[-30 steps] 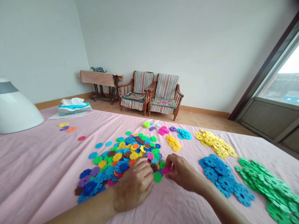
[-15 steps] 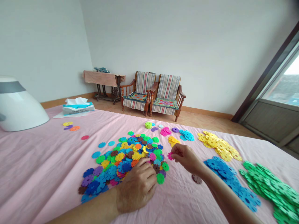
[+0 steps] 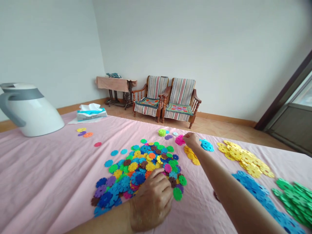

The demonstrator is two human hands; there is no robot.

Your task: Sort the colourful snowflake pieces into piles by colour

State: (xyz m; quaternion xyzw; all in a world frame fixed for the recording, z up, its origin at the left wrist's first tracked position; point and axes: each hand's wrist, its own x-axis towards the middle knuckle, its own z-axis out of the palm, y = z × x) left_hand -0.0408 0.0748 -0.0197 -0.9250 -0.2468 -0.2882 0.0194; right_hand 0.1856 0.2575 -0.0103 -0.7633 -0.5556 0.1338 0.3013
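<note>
Mixed flower-shaped discs of many colours lie in a loose heap (image 3: 133,167) on the pink cloth (image 3: 80,182). My left hand (image 3: 154,198) rests palm down at the heap's near right edge, its fingers bent over the discs; what lies beneath them is hidden. Farther back, my right hand (image 3: 192,140) is at the small pink pile (image 3: 180,140), thumb and fingers pinched together at its right side. Whether a disc is between those fingertips cannot be made out. A small yellow-orange pile (image 3: 191,155) lies just below the right hand, partly behind the forearm.
Yellow (image 3: 246,158), blue (image 3: 263,198) and green piles (image 3: 294,198) lie on the right. A light blue pile (image 3: 206,145) sits beyond the right wrist. At the left stand a white jug (image 3: 41,113) and a tissue box (image 3: 92,114). Two chairs are behind the table.
My right hand has moved away from me to the small pink pile; the pink disc it held is no longer distinct. My left hand stays by the heap. The view has shifted left.
</note>
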